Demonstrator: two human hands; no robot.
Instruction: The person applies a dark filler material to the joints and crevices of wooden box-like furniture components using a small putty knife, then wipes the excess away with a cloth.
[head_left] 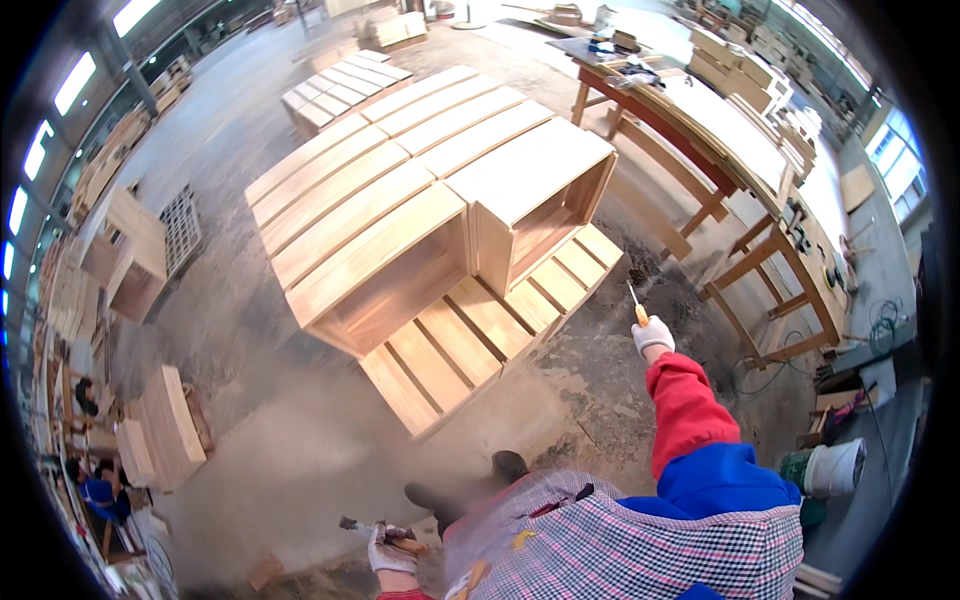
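Note:
My right hand (654, 336), in a white glove, is stretched out ahead and closed round a hand tool (641, 315) with a yellow-orange handle and a thin metal shaft; whether it is a chisel or a screwdriver is unclear. Low by my legs, my gloved left hand (392, 556) grips a hammer (408, 545) with a wooden handle and a dark metal head; part of it lies hidden in the fingers. In front stands a block of pale wooden drawer boxes (340, 195) on a slatted wooden platform (445, 350). Neither hand touches the boxes.
At the right a long workbench (690, 150) carries tools, with a wooden trestle (770, 290) near it. A white bucket (835, 468) stands at the lower right. Wooden cabinets (135, 250) and a box (165, 430) sit at the left. Another person (100, 495) is at the far lower left.

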